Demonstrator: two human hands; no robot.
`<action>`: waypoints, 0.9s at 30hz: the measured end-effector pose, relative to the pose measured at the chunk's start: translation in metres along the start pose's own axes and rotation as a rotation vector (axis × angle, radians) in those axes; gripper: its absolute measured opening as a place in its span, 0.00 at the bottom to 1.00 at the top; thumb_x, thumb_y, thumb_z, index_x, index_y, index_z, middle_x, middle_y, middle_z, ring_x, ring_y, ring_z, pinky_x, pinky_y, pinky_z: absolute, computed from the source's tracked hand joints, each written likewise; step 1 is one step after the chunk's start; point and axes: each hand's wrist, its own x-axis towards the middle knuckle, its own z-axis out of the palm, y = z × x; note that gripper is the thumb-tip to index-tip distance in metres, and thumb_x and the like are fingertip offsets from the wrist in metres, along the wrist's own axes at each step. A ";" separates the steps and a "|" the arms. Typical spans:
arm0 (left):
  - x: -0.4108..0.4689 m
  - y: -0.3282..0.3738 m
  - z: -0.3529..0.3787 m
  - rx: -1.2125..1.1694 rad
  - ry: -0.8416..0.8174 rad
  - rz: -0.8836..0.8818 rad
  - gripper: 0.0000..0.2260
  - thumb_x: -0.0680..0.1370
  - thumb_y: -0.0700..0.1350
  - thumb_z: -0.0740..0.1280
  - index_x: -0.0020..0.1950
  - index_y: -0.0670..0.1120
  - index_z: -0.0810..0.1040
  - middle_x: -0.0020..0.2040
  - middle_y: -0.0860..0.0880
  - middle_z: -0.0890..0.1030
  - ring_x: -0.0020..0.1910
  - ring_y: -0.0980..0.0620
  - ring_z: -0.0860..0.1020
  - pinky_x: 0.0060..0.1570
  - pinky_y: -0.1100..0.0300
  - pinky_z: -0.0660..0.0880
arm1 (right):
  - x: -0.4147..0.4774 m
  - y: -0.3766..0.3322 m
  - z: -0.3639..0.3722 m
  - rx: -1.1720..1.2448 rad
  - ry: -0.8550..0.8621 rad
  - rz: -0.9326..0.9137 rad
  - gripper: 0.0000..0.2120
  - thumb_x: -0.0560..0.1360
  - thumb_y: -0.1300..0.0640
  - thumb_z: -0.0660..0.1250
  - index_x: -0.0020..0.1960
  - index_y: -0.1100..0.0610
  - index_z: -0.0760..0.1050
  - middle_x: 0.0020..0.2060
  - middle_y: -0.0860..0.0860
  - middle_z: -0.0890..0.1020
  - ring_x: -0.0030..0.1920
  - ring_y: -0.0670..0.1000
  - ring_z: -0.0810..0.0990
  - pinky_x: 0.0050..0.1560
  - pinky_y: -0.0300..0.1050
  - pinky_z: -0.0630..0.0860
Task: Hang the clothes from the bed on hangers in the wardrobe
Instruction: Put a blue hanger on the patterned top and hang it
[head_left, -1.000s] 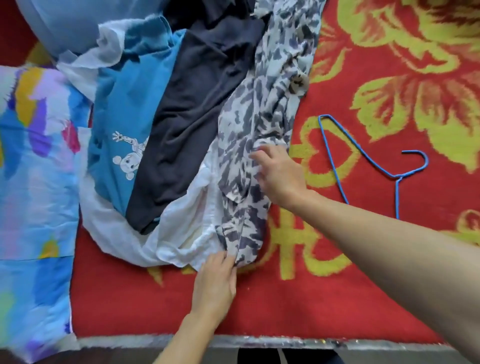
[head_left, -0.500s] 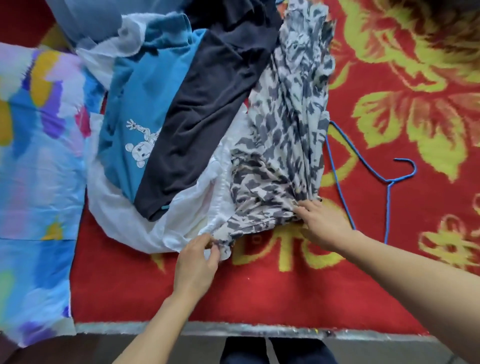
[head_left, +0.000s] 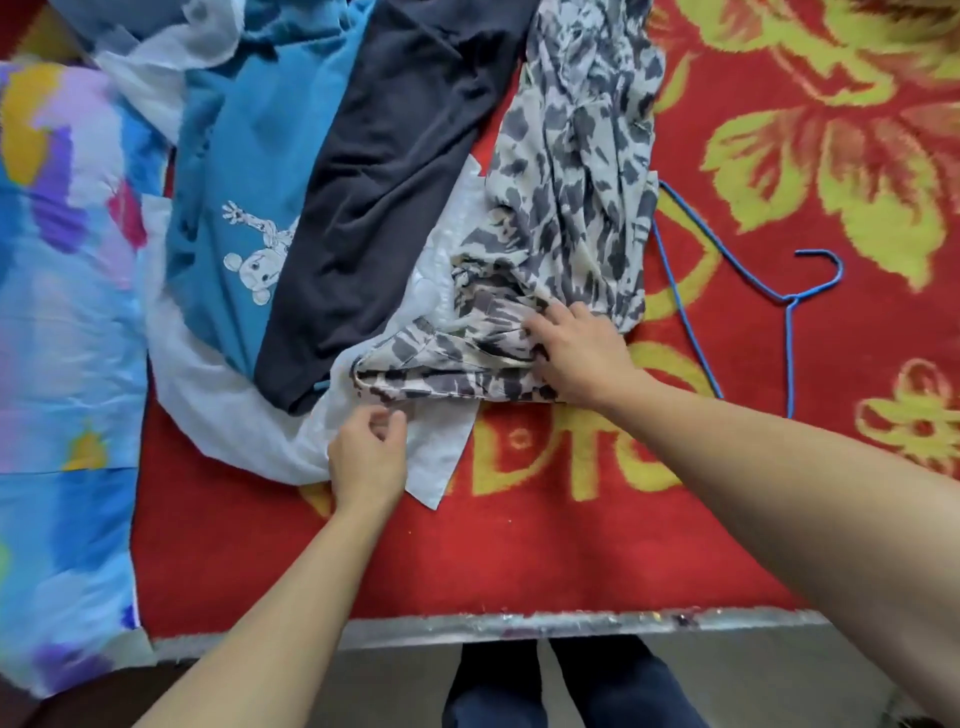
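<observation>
At the far left, part of the bed (head_left: 519, 561) is being covered by a multicoloured quilt (head_left: 62, 312). Beside it, a pile of clothes is being kept on the red flowered cover: a white garment (head_left: 208, 374) is lying at the bottom, a blue shirt (head_left: 244, 171) with a cartoon print is resting over it, and a dark navy garment (head_left: 374, 182) is overlapping the shirt's right edge. The near edge of the white garment is being touched by the left hand (head_left: 369, 457), whose fingers are curled with the thumb against the forefinger, seemingly pinching that cloth, though the fold there is being shown poorly. Further right, a grey-and-white patterned garment (head_left: 571, 182) is being stretched up the bed, its bunched lower end being pressed down by the right hand (head_left: 582, 353) with fingers laid nearly straight and slightly spread. Just beside this garment's right edge, a blue wire hanger (head_left: 788, 353) is lying flat on the cover, untouched by either hand
</observation>
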 end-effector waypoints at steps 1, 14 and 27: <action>-0.006 0.002 0.008 -0.022 -0.038 -0.035 0.11 0.77 0.49 0.66 0.50 0.42 0.80 0.41 0.48 0.82 0.47 0.45 0.79 0.44 0.56 0.71 | 0.005 0.006 -0.005 0.059 -0.022 0.099 0.16 0.74 0.55 0.65 0.62 0.51 0.75 0.49 0.53 0.79 0.50 0.57 0.75 0.47 0.49 0.73; 0.015 0.075 0.059 -0.189 0.147 -0.144 0.08 0.79 0.44 0.62 0.41 0.46 0.76 0.42 0.48 0.81 0.45 0.46 0.77 0.40 0.59 0.68 | 0.013 0.045 -0.059 0.062 0.142 0.108 0.26 0.74 0.57 0.64 0.71 0.50 0.66 0.65 0.52 0.71 0.65 0.56 0.69 0.56 0.53 0.72; -0.001 0.047 0.079 0.098 0.089 -0.062 0.08 0.71 0.43 0.67 0.34 0.46 0.70 0.37 0.49 0.75 0.39 0.47 0.73 0.35 0.57 0.64 | 0.034 0.045 -0.024 0.339 0.038 -0.015 0.11 0.74 0.63 0.60 0.54 0.55 0.76 0.45 0.54 0.79 0.46 0.58 0.76 0.42 0.48 0.72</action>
